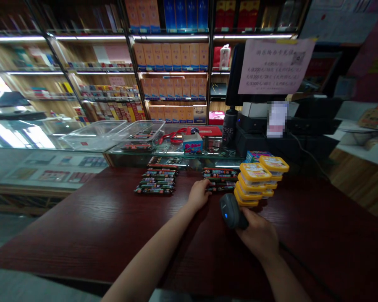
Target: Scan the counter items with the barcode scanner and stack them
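My right hand point(261, 234) is wrapped round the handle of a dark barcode scanner point(229, 211), which has a small blue light lit; its cable runs off to the lower right. My left hand point(199, 194) rests at the left end of a row of slender dark wrapped packets point(220, 173), its fingers closed about the end of the nearest one. A second row of similar packets point(157, 180) lies to the left. Right of the scanner stand two stacks of tubs with yellow lids point(255, 172).
Behind the brown tabletop point(107, 235) is a raised glass ledge with clear plastic bins point(94, 133), a small blue box point(192, 144) and a black bottle point(229, 128). A monitor point(234, 75) with a paper sign point(275, 67) stands at back right. Stocked shelves line the wall.
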The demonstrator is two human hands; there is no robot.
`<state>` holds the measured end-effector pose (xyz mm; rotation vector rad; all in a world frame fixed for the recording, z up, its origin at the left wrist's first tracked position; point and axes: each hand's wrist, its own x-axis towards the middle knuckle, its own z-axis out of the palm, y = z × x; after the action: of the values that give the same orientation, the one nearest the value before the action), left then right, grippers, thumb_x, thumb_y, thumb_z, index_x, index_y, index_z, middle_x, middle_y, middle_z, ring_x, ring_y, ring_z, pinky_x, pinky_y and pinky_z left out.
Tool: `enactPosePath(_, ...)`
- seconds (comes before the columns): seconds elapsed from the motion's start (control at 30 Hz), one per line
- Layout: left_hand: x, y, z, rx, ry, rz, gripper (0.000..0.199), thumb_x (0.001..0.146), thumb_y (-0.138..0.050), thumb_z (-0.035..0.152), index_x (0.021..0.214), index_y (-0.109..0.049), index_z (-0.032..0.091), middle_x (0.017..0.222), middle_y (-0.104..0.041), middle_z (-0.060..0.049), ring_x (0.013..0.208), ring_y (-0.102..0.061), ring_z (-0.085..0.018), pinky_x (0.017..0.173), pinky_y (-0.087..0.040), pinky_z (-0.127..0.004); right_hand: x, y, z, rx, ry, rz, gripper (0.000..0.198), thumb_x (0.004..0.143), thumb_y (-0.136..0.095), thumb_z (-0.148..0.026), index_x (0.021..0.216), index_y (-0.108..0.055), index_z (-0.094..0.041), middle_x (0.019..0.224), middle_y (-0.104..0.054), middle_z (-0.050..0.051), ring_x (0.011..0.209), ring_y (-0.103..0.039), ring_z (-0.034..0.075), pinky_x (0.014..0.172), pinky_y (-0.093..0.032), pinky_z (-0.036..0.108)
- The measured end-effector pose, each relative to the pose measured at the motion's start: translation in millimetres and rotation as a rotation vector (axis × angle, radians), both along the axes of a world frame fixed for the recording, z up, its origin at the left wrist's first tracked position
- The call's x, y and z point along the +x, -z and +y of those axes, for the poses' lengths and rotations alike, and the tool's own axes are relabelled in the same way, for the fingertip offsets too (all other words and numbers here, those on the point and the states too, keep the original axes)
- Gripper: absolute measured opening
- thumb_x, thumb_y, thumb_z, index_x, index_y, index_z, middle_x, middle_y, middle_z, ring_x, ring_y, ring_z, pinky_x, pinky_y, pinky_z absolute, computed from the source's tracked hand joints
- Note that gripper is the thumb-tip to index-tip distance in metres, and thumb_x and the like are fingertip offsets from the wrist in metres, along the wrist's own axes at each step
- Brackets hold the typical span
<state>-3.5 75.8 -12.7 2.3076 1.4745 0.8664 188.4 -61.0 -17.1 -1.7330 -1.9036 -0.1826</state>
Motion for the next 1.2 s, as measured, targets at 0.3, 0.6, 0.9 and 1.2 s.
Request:
enactPosePath(0.3,-52,10.3,-20,-0.475,-0.06,-0.79,0.036,0.074,-0.062,0.047,0.07,-0.067,0.012,0.053,-0.06,-0.003,0.04,-0.047,-0.008,0.041,-0.035,-0.019,-6,-7,-4,-0.067,0.026,-0.006,0.028,0.074,-0.054,-0.026,0.1,-0.063,-0.023,0.09,-0.072,0.003,0.075,-0.068,0.021,0.061,-0.044,0.029)
enactPosePath(0.6,-54,9.2,-31,-0.474,-0.074,-1.159,0.046,0.062,-0.071,0.055,0.068,-0.062,0.01,0.048,-0.055,-0.001,0.038,-0.05,-0.011,0.035,-0.044,-0.023,-4,-16,0,-0.185,-0.029,0.272,0.034,0.073,-0.059,-0.04,0.103,-0.065,-0.026,0.083,-0.073,0.004,0.074,-0.068,0.025,0.061,-0.047,0.032)
enactPosePath(0.9,-51,6.8,-33,-0.447,-0.052,-1.191,0.045,0.065,-0.068,0.054,0.06,-0.058,0.011,0.049,-0.054,-0.002,0.036,-0.049,-0.011,0.032,-0.045,-0.025,-18,-25,-4,-0.209,-0.274,0.695,0.041,0.066,-0.064,-0.038,0.101,-0.067,-0.017,0.101,-0.072,0.009,0.094,-0.066,0.027,0.08,-0.053,0.038)
enactPosePath(1.2,-53,12.7,-27,-0.485,-0.084,-1.208,0.047,0.062,-0.071,0.056,0.066,-0.059,0.011,0.048,-0.056,-0.002,0.038,-0.051,-0.011,0.034,-0.046,-0.025,-12,-27,-1,-0.196,-0.282,0.602,0.037,0.068,-0.061,-0.038,0.098,-0.065,-0.017,0.097,-0.072,0.009,0.089,-0.067,0.026,0.076,-0.052,0.034)
